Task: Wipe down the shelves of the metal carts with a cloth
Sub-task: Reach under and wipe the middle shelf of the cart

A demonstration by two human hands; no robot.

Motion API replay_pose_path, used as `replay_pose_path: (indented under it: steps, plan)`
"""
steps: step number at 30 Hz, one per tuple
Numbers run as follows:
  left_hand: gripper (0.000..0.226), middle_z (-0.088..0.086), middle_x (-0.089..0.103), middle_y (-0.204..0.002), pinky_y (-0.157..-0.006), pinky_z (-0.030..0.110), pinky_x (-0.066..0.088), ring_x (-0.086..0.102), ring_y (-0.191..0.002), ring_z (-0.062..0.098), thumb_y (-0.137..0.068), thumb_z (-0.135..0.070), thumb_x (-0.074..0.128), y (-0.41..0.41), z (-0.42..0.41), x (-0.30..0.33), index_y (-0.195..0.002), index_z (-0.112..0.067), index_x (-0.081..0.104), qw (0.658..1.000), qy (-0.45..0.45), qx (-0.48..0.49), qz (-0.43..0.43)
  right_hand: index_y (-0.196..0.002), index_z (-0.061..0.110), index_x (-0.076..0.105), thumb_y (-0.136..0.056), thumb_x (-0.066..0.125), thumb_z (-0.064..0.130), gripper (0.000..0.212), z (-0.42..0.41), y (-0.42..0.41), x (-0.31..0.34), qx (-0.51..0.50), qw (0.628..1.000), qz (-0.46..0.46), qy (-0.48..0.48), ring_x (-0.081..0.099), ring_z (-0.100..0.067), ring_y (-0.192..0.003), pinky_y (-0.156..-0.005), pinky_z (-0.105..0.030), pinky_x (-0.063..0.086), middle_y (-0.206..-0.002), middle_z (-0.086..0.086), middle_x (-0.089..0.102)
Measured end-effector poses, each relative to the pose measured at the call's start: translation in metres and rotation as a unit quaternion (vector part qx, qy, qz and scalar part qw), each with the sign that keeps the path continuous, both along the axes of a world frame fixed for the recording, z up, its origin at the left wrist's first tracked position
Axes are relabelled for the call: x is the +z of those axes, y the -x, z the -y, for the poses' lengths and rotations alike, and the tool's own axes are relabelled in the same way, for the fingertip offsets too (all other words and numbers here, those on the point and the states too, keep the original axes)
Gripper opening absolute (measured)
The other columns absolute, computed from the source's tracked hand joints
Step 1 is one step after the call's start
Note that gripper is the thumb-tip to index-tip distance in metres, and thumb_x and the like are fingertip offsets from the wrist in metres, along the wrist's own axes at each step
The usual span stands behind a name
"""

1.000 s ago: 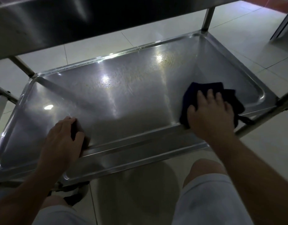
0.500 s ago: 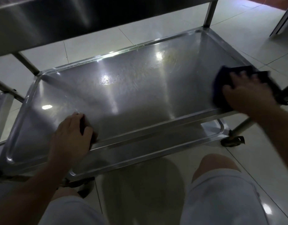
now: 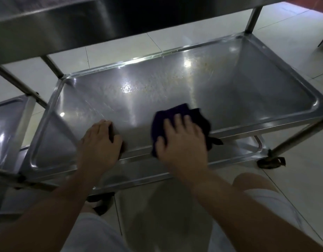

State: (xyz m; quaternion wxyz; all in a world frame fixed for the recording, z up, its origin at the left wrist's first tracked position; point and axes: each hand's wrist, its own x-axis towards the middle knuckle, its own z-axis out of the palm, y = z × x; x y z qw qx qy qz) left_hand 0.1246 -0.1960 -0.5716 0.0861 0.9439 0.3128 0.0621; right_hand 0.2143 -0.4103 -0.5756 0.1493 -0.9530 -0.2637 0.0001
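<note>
Here, from the head view, we press the cloth flat on the shelf near its front rim with our right hand, fingers spread. Our left hand grips that rim. Soft and limp, the cloth handles best under a flat palm.

Dim, wide-angle view; glare spots on the shelf; slight blur.
</note>
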Motion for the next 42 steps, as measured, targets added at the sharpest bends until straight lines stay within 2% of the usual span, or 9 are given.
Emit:
replay_pose_path:
  steps: [6, 9, 16, 21, 26, 30, 33, 37, 42]
  plan:
    - [0.048, 0.009, 0.050, -0.152, -0.115, 0.054, 0.040, 0.047, -0.138, 0.031, -0.101, -0.037, 0.050, 0.005, -0.002, 0.001, -0.145, -0.017, 0.047, 1.000, -0.001, -0.018, 0.005, -0.149, 0.026, 0.056, -0.097, 0.034, 0.059, 0.065, 0.022, -0.016, -0.003, 0.112, 0.993, 0.035, 0.021, 0.044, -0.033, -0.147, -0.121, -0.052, 0.031, -0.155, -0.009, 0.053]
    - [0.045, 0.007, 0.052, -0.149, -0.112, 0.054, 0.042, 0.050, -0.134, 0.030, -0.101, -0.037, 0.051, 0.005, -0.003, 0.001, -0.142, -0.019, 0.047, 1.000, -0.005, -0.020, 0.007, -0.157, 0.029, 0.045, -0.095, 0.023, 0.060, 0.073, 0.083, -0.078, -0.002, 0.012, 0.999, 0.005, 0.046, 0.035, -0.032, -0.152, -0.122, -0.050, 0.026, -0.163, -0.006, 0.042]
    - [0.045, 0.011, 0.052, -0.148, -0.113, 0.056, 0.041, 0.049, -0.135, 0.033, -0.103, -0.038, 0.046, 0.002, -0.003, 0.000, -0.142, -0.017, 0.047, 1.000, 0.005, -0.018, -0.009, -0.162, 0.019, 0.031, -0.108, 0.031, 0.054, 0.065, 0.215, -0.194, 0.001, -0.197, 0.976, -0.042, 0.079, 0.028, -0.041, -0.152, -0.121, -0.059, 0.029, -0.167, -0.016, 0.031]
    - [0.045, 0.010, 0.049, -0.153, -0.117, 0.052, 0.036, 0.045, -0.141, 0.031, -0.103, -0.038, 0.047, 0.002, -0.004, -0.005, -0.142, -0.016, 0.049, 1.000, -0.006, -0.014, 0.014, -0.161, 0.018, 0.033, -0.097, 0.014, 0.078, 0.090, 0.154, -0.137, 0.001, -0.123, 0.988, -0.008, 0.088, 0.032, -0.039, -0.152, -0.119, -0.053, 0.030, -0.166, -0.015, 0.035]
    - [0.049, 0.012, 0.047, -0.155, -0.121, 0.053, 0.034, 0.043, -0.144, 0.032, -0.105, -0.042, 0.037, 0.004, -0.007, -0.010, -0.145, -0.015, 0.047, 0.999, -0.005, -0.024, 0.022, -0.152, 0.017, 0.051, -0.094, 0.023, 0.080, 0.090, 0.063, -0.046, -0.003, 0.042, 0.997, 0.047, 0.049, 0.043, -0.036, -0.147, -0.116, -0.051, 0.036, -0.157, -0.014, 0.049]
    - [0.055, 0.013, 0.042, -0.161, -0.124, 0.051, 0.031, 0.039, -0.149, 0.032, -0.108, -0.042, 0.032, 0.004, -0.007, -0.012, -0.152, -0.013, 0.044, 1.000, 0.002, -0.019, 0.018, -0.147, 0.023, 0.059, -0.099, 0.037, 0.070, 0.070, 0.003, 0.005, -0.014, 0.140, 0.987, 0.080, 0.001, 0.047, -0.027, -0.146, -0.119, -0.045, 0.035, -0.153, -0.006, 0.056]
    - [0.049, 0.015, 0.051, -0.150, -0.116, 0.051, 0.037, 0.047, -0.138, 0.033, -0.106, -0.037, 0.030, 0.002, -0.008, -0.009, -0.142, -0.011, 0.051, 1.000, 0.007, -0.021, 0.009, -0.134, 0.025, 0.070, -0.099, 0.048, 0.061, 0.055, -0.033, 0.026, -0.019, 0.172, 0.980, 0.097, -0.035, 0.056, -0.024, -0.137, -0.113, -0.043, 0.043, -0.143, -0.003, 0.065]
    - [0.035, 0.011, 0.055, -0.141, -0.111, 0.050, 0.039, 0.049, -0.131, 0.031, -0.107, -0.025, 0.035, 0.000, -0.013, -0.007, -0.133, -0.011, 0.054, 0.999, 0.031, -0.030, 0.016, -0.129, 0.025, 0.072, -0.100, 0.042, 0.059, 0.054, -0.047, 0.029, -0.016, 0.182, 0.978, 0.094, -0.048, 0.060, -0.020, -0.134, -0.110, -0.039, 0.045, -0.137, 0.002, 0.069]
    - [0.043, 0.014, 0.038, -0.161, -0.123, 0.046, 0.024, 0.033, -0.150, 0.032, -0.108, -0.018, 0.041, 0.002, -0.020, 0.002, -0.151, -0.009, 0.045, 0.995, 0.094, -0.034, -0.008, -0.118, 0.020, 0.076, -0.102, 0.054, 0.054, 0.044, -0.046, 0.023, 0.011, 0.171, 0.984, 0.022, -0.048, 0.069, -0.019, -0.118, -0.095, -0.035, 0.051, -0.119, -0.001, 0.077]
